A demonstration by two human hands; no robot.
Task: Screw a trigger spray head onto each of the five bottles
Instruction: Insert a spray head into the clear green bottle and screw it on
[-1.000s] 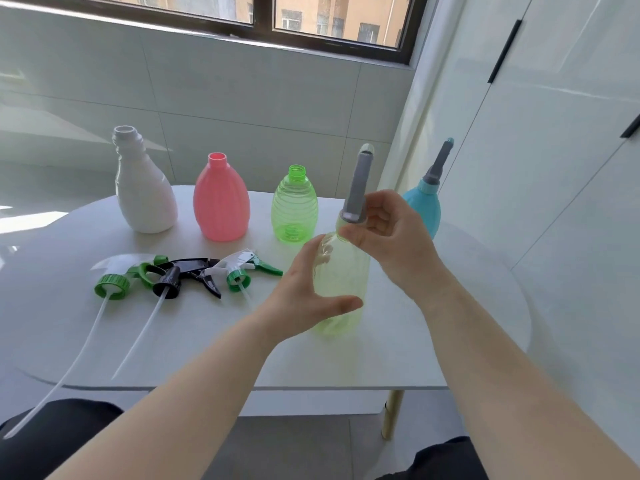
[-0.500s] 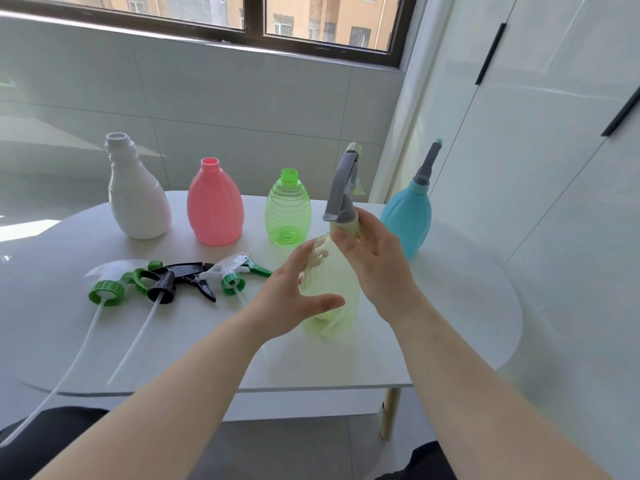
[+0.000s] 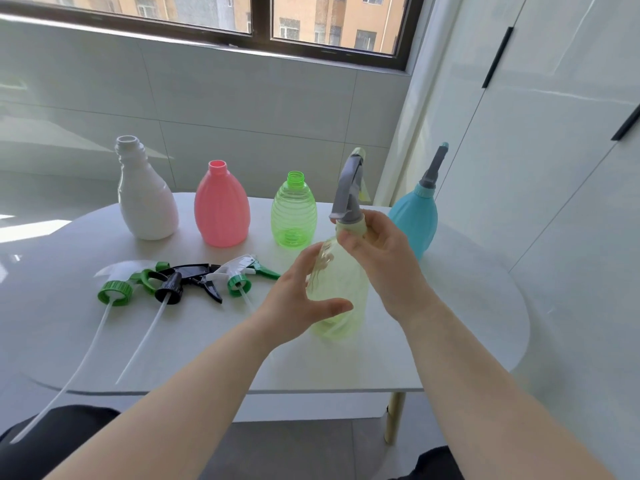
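- Pale yellow-green translucent plastic bottle (image 3: 337, 292) stands upright on the white round-ended table (image 3: 460, 317), right of the frame's centre, with a grey trigger spray head (image 3: 348, 190) on its neck.
- The left hand (image 3: 298, 299) cups the bottle's body from the left, thumb across the front and fingers curled around the far side, gripping it.
- The right hand (image 3: 384, 258) comes in from the right; its fingertips (image 3: 346, 241) pinch the pale collar just under the grey head.
- Behind it, at the right of the row, a blue opaque plastic bottle (image 3: 414, 223) stands with its own grey spray head (image 3: 434, 168) fitted, partly hidden by the right hand.
- Three bottles stand open-necked along the back of the table: a white opaque waisted bottle (image 3: 147, 199) at the left, a pink ribbed opaque bottle (image 3: 221, 209) beside it, and a green translucent ribbed bottle (image 3: 294, 213) next, just left of the held one.
- In front of these, in the left middle of the frame, three loose trigger heads lie on their sides, overlapping one another: a clear and green head with a green collar (image 3: 116, 292), a black head (image 3: 183, 284), and a white and green head (image 3: 240, 275) nearest the left hand.
- Long white dip tubes (image 3: 138, 344) trail from the loose heads toward the lower left; the leftmost runs past the table's front edge.
- Dark clothing (image 3: 52, 441) shows at the bottom of the frame.
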